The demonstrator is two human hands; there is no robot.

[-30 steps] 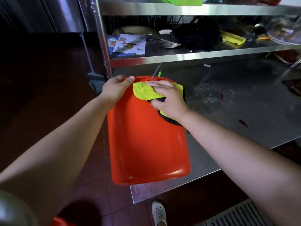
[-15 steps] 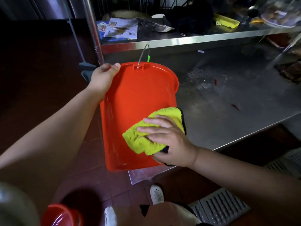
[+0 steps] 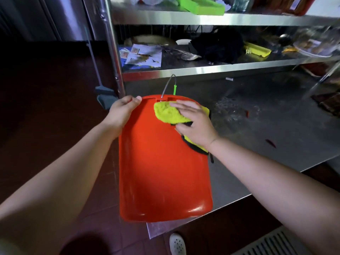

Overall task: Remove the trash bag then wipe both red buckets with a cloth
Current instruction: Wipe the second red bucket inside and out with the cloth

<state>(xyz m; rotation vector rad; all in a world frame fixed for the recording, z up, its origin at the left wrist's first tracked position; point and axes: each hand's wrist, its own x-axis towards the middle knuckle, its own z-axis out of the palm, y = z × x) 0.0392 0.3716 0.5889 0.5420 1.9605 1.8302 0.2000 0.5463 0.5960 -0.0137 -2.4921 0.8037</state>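
Left arm: bare, stretched forward from lower left, wrist straight.
Left hand (image 3: pixel 122 111): curled in a grip on the far left rim of the red bucket (image 3: pixel 161 172), thumb on top by the corner, fingers tucked out of sight.
Right arm: bare, reaching in from lower right, wrist bent slightly inward.
Right hand (image 3: pixel 193 126): palm down, fingers straight and spread, pressing flat on the yellow cloth (image 3: pixel 167 114) near the bucket's far edge.
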